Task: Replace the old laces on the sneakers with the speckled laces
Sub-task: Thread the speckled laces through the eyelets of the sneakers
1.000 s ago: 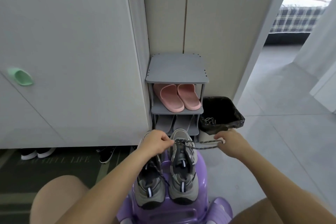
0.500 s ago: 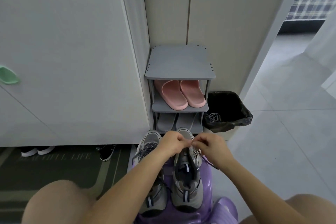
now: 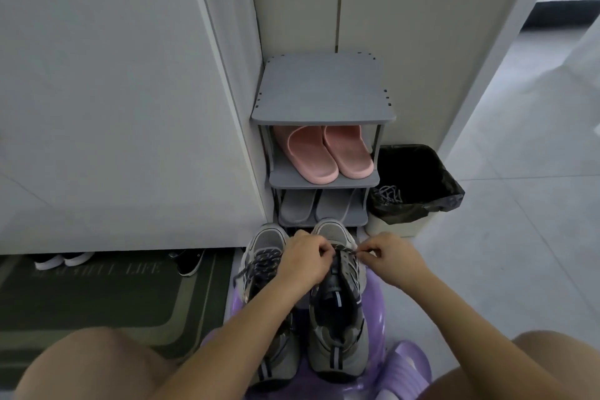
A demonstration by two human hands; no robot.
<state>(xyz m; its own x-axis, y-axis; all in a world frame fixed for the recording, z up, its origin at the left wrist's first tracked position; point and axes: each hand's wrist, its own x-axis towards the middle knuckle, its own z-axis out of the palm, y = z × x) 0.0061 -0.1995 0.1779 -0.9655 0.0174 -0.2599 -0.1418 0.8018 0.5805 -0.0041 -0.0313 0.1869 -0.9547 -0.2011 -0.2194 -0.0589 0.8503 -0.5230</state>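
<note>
Two grey sneakers stand side by side on a purple stool (image 3: 376, 299), toes pointing away from me. The left sneaker (image 3: 263, 256) carries dark speckled lacing over its tongue. Over the toe end of the right sneaker (image 3: 337, 312) both hands work a speckled lace (image 3: 345, 249). My left hand (image 3: 306, 261) has its fingers curled around one end of it. My right hand (image 3: 389, 258) pinches the other end between thumb and fingers. A short stretch of lace shows between the two hands.
A grey shoe rack (image 3: 324, 107) holds pink slippers (image 3: 324, 153) and grey slippers below. A bin lined with a black bag (image 3: 418, 185), with old laces (image 3: 388, 194) on its edge, stands to the right. A green mat (image 3: 107, 292) lies left; my knees frame the stool.
A second ago my right hand held the lace pulled out wide to the right. It has since come in close to the left hand over the right sneaker's toe end.
</note>
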